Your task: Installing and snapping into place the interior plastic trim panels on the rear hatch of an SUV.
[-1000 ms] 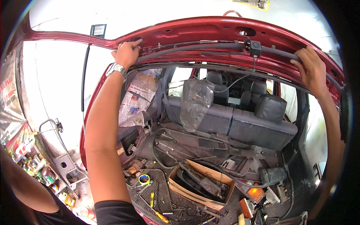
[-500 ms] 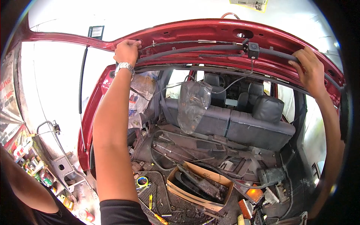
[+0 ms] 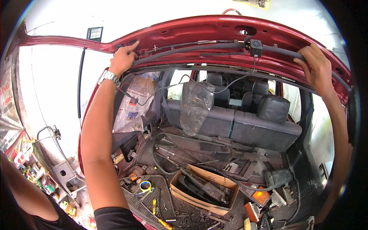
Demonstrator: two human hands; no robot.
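Observation:
At the right, my right hand (image 3: pixel 316 67) is closed on a long dark grey rubber strip (image 3: pixel 214 48) running along the red tailgate (image 3: pixel 184 30). Its thumb lies below the strip. My left hand (image 3: pixel 124 58), a metal watch on its wrist, is at the tailgate's left end. The index finger is stretched out against the red metal beside a small hole; the other fingers are curled and partly hidden. A small black box (image 3: pixel 255 48) sits at the strip, between my hands. From it a thin grey cable (image 3: pixel 230 85) hangs down toward the left side of the opening.
Below is the car's cargo floor, with an open cardboard box (image 3: pixel 182 193) of dark parts, yellow tape (image 3: pixel 145 186), a screwdriver (image 3: pixel 165 224) and orange lamps (image 3: pixel 261 197). Grey seat backs (image 3: pixel 264 134), a clear plastic bag (image 3: pixel 196 109) and newspaper (image 3: pixel 134 101) lie beyond.
My left hand has shifted slightly left and down, and its index finger has straightened. More newspaper shows beside that arm. My right hand stays on the strip.

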